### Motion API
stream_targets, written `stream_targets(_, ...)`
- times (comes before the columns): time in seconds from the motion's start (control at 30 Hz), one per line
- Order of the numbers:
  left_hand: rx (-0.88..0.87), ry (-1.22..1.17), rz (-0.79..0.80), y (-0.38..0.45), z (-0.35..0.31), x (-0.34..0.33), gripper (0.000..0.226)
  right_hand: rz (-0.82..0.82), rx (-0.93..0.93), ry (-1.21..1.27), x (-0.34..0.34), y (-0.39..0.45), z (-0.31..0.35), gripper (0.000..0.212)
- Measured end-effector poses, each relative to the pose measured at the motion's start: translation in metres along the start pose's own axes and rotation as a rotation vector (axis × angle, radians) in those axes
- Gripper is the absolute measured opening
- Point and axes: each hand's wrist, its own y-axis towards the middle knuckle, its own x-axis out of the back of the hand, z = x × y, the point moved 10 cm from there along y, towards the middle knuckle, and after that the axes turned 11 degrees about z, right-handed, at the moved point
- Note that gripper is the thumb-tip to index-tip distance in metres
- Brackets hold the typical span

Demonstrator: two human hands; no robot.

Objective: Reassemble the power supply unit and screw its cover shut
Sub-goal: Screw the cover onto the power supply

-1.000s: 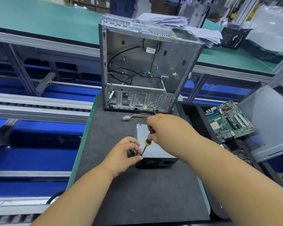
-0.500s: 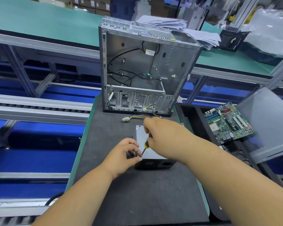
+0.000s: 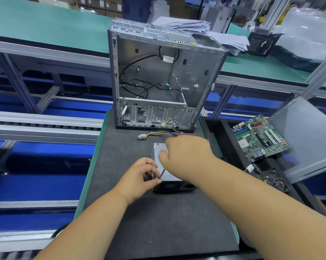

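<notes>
I see the PSU (image 3: 167, 177) on the dark mat (image 3: 158, 222), directly under both hands. R hand (image 3: 188, 156) clenched round the screwdriver (image 3: 162, 173), tip at the PSU's near-left corner. L hand (image 3: 141, 177) pinches there w/ thumb + fingers. Open PC case (image 3: 164, 81) stands beyond the hands; motherboard (image 3: 259, 137) off to R.

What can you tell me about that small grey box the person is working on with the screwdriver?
The power supply unit is a small metal box lying flat on the dark mat. Its top cover is plain grey; its near face is a black grille. The left hand steadies its near left corner, where the right hand aims a screwdriver. Coloured wires trail behind it.
</notes>
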Motion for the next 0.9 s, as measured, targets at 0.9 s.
stream_targets(0.9, 0.025, 0.004, -0.027, -0.004, 0.000, 0.000, 0.020, 0.083, 0.243, 0.113, -0.006, -0.001, -0.006, 0.019)
